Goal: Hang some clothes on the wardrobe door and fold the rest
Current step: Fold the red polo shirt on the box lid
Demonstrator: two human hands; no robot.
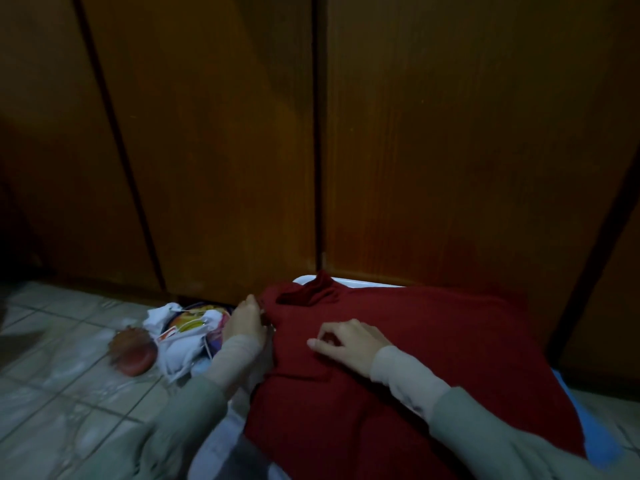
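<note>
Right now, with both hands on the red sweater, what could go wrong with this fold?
1. The red sweater lies over a heap on a white tray; the uneven base may skew the fold.
2. The left hand pinches only the shoulder edge while the right hand rests lightly, so a pull could drag the sweater off.
3. The white bag and reddish round object on the floor sit close to the left sleeve and may snag the sweater.

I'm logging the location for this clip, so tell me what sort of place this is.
Probably a bedroom or dressing area at home: tall wooden wardrobe doors stand shut, the floor is tiled, and a red sweater lies spread out under both hands.
</note>
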